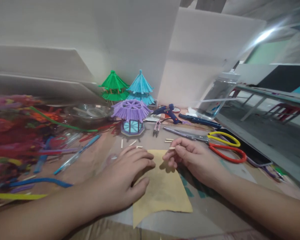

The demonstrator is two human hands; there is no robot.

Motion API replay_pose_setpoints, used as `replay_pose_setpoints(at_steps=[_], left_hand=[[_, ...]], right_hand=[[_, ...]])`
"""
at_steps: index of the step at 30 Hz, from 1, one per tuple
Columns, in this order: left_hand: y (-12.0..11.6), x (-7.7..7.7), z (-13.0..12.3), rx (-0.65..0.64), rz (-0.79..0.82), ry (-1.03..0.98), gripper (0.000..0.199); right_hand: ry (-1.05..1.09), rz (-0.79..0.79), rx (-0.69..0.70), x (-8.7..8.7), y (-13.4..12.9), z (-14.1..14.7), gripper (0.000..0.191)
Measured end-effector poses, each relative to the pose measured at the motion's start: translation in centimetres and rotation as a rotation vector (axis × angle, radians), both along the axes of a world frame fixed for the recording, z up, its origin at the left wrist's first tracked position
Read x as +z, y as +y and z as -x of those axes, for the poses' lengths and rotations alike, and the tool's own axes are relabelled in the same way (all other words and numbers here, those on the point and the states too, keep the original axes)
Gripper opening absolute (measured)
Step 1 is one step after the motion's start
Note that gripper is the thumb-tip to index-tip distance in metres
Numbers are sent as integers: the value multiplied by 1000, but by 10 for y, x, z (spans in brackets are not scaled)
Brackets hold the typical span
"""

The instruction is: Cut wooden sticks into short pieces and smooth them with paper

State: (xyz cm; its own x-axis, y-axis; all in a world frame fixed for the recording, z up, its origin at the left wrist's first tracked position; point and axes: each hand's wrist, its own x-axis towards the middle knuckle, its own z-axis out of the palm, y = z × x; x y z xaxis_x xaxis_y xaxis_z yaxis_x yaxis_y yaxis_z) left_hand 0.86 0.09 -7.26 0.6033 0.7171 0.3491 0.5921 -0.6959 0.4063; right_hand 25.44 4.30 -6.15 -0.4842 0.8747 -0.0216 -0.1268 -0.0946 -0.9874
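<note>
Under my hands lies a yellowish sheet [162, 186], perhaps sandpaper, with one torn-looking lower edge. My left hand [136, 170] rests palm down over its left side, fingers stretched out and nothing visible in them. Between thumb and fingers, my right hand [187, 155] pinches a short wooden stick [172, 148] above the sheet's upper right corner. Several similar pieces lie beyond the hands, among them one cut stick [122, 143] at the left. Behind these stands a small pavilion model [132, 116] with a purple roof and light blue panels.
Scissors [223, 145], a phone [249, 150], thread snips [156, 128] and a blue glue gun [167, 111] lie right of the model. A green model [113, 86] and a blue model [140, 87] stand behind. Colourful pipe cleaners [12, 133] crowd the left; a clear bottle [218, 95] stands right.
</note>
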Motion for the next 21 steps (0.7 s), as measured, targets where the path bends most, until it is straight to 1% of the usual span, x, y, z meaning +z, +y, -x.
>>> replay_pose_setpoints(at_steps=[7,11,14,18,21], left_hand=[[1,-5,1,-7,-65,-4,29],[2,-6,1,-10,-69,-10,29],[2,-6,1,-7,-74,-21,27],[2,-2,2,-22,-86,-76,22],[3,1,3,-55,-83,-143,18]], right_hand=[[109,75,55,-1,-11,10,36],[117,89,55,-1,-9,10,35],[85,86,52,-1,-8,9,38],[-49,16,55,1,-15,10,35],[-198,-125,65,4,-24,13,23]])
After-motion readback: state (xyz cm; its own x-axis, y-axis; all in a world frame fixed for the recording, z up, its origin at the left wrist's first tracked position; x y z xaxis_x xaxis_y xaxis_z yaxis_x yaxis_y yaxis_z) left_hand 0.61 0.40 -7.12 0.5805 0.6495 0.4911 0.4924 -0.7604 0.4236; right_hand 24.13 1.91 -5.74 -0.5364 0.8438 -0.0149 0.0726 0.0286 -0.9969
